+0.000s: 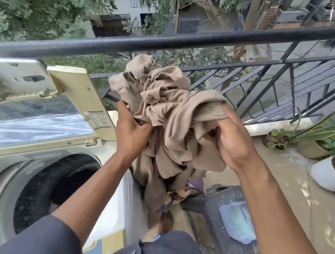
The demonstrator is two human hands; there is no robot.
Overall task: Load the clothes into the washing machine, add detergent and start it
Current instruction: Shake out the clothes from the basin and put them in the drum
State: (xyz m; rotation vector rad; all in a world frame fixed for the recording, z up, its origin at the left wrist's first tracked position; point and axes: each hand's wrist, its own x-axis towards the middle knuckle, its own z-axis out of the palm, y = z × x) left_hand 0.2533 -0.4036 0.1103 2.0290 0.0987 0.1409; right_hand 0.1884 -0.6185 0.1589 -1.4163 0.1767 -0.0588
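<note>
While your left hand (pixel 131 129) and right hand (pixel 234 138) grasp the bunched beige clothes (pixel 169 107), fingers curled into cloth, bundle held right of the washing machine (pixel 49 181), lid (pixel 37 108) raised.

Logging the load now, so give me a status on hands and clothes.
Left hand and right hand both grip the beige clothes bundle. Bundle held beside the washing machine; lid up, drum open. Nothing blocking.
</note>
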